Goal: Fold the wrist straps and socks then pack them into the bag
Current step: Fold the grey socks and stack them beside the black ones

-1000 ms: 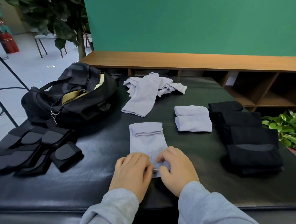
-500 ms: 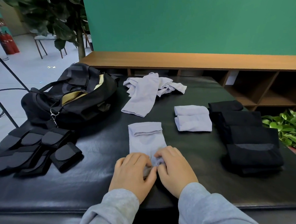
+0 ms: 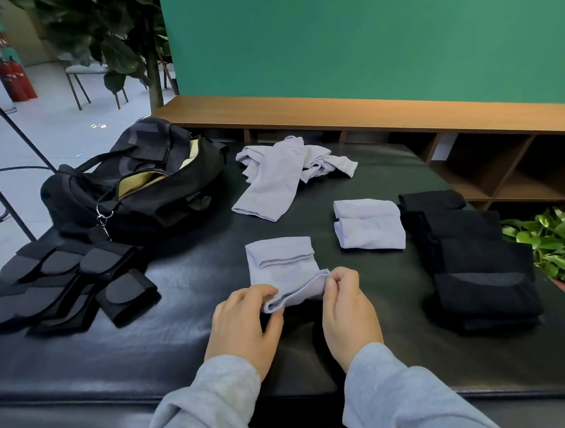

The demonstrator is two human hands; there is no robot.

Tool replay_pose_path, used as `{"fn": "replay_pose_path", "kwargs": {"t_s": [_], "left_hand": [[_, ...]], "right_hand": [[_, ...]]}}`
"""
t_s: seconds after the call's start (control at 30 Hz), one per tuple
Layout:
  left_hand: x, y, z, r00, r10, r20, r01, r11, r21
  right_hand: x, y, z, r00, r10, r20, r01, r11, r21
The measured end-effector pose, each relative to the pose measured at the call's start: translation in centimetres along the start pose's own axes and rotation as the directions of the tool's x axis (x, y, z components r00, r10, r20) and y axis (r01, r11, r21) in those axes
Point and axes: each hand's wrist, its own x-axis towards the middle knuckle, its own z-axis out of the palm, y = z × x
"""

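Pinching from both sides, the left hand grips the near left corner of the pale sock while the right hand nips the near right corner between thumb and fingertips; both are closed on the cloth, and the near edge is raised off the black padded table with its far half flat, the cuff end already doubled over.

The likeliest slip, I judge, is an uneven fold: the left corner sits lower than the right, so carrying the edge forward as it stands would lay it askew across the doubled cuff. The fabric looks thin and limp, so a loose pinch could let one corner drop and the layers slide apart, and dragging instead of lifting could pull the cuff fold open.

Going left to right across the table: the black wrist straps lie bunched at the left edge, whether all are folded I cannot tell. Behind them sits the black bag, its mouth open and tan lining showing, well apart from the hands. A heap of unfolded pale socks lies just right of the bag. Nearer and further right rest two folded pale socks, and beside them a stack of folded black socks reaches toward the right edge. A green plant stands off the table on the right.

Nothing lies between the hands and the fold line, and the reach to the bag passes only the straps' corner.
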Motion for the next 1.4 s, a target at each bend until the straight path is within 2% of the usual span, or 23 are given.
{"fn": "replay_pose_path", "kwargs": {"t_s": [0.17,0.33,0.5,0.57,0.67,0.73,1.03,1.4], "left_hand": [[0.23,0.02,-0.09,0.998,-0.048,-0.044,0.045,0.997,-0.066],[0.38,-0.08,0.04,0.991,-0.115,-0.063,0.104,0.983,-0.153],[0.88,-0.05,0.35,0.969,-0.187,-0.162,0.172,0.980,-0.104],[0.94,-0.04,0.43,0.970,-0.149,-0.192,0.146,0.989,-0.032],[0.81,-0.26,0.73,0.981,-0.018,-0.193,0.030,0.998,0.058],[0.74,-0.33,0.75,0.984,0.039,-0.175,-0.021,0.995,0.099],[0.55,0.13,0.51,0.998,0.067,-0.009,-0.063,0.976,0.207],[0.81,-0.13,0.64,0.998,0.038,-0.053,-0.026,0.976,0.218]], "right_hand": [[0.07,0.22,0.14,0.998,0.010,-0.058,-0.009,1.000,0.023],[0.26,0.09,0.41,0.999,0.045,-0.022,-0.046,0.998,-0.050],[0.38,0.08,0.52,0.998,0.044,-0.049,-0.051,0.987,-0.152],[0.38,0.03,0.40,0.999,0.004,-0.039,-0.012,0.978,-0.209],[0.60,0.22,0.48,0.997,-0.078,-0.012,0.069,0.942,-0.328],[0.79,0.29,0.65,0.997,-0.078,-0.004,0.072,0.933,-0.353],[0.54,0.27,0.67,0.994,-0.099,0.048,0.109,0.936,-0.335],[0.80,0.43,0.94,0.996,-0.090,0.017,0.090,0.929,-0.360]]}}
